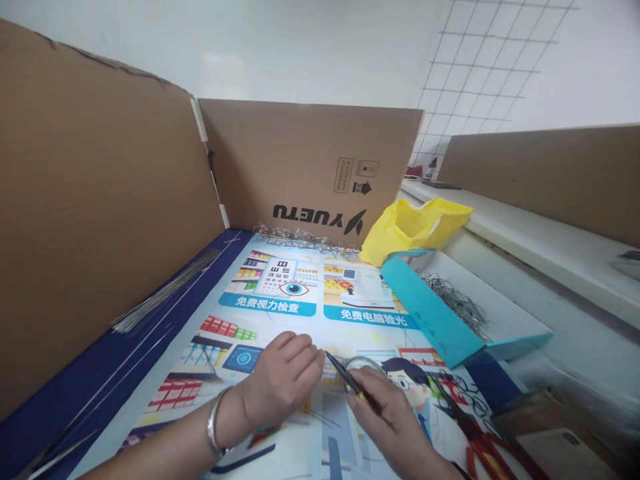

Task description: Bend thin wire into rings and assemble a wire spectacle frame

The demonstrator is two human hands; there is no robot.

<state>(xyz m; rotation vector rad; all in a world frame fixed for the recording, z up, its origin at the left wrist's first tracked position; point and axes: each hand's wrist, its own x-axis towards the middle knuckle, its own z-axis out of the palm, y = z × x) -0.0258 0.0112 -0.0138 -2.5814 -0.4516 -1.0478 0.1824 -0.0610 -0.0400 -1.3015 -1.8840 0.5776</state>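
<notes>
While three cardboard panels showed, only two walled the work: one (100, 200) along the left, one (300, 153) across the far edge. The third (550, 173) stood beyond a white ledge (500, 207) at right. Between them lay the blue bench (55, 413) and one printed sheet (295, 323); the widest room for moving ran over it, from the hands to the far edge. One teal box (425, 310), open-topped, narrowed the right side and held tangled wires (455, 300), too many to count. One yellow bag (420, 223) sagged just behind it, its contents hidden. The left hand (287, 377) was clenched; whether it pinched anything could not be told. The right hand (377, 400) gripped one pair of pliers (345, 373), tips just beside the left fist, above the sheet. Red-handled scissors (493, 447), one pair, lay to the right. Straight wires (165, 293) lay bunched along the left; a row of bent wire pieces (300, 235) lined the far edge. One bracelet (213, 427) circled the left wrist.
</notes>
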